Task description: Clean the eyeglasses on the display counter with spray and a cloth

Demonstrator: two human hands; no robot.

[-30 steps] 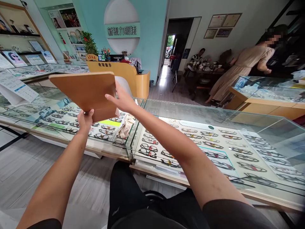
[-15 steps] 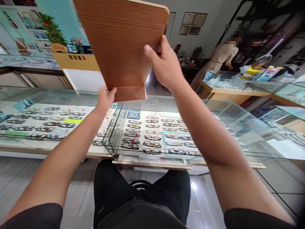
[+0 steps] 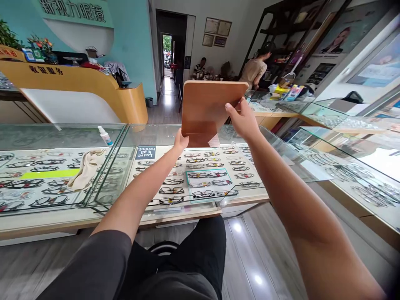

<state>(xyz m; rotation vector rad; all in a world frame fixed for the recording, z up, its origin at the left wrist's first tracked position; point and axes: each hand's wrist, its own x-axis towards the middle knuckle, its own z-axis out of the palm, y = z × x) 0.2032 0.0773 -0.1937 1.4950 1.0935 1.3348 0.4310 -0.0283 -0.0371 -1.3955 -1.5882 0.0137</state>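
Left hand (image 3: 181, 141): fingers closed on the board (image 3: 209, 106)'s lower left corner
Right hand (image 3: 245, 121): fingers gripping its right edge, thumb on the brown face
Board: held up over the glass case (image 3: 153, 132)
Glasses (image 3: 171, 190): in rows inside the case

Left of the board (image 3: 208, 106), bottle (image 3: 105, 136) stands behind cloth (image 3: 86, 171).

You see one board (image 3: 208, 106), one spray bottle (image 3: 105, 136), one cloth (image 3: 86, 170), four wall frames (image 3: 224, 28), two other people (image 3: 252, 70), dozens of glasses (image 3: 171, 190).
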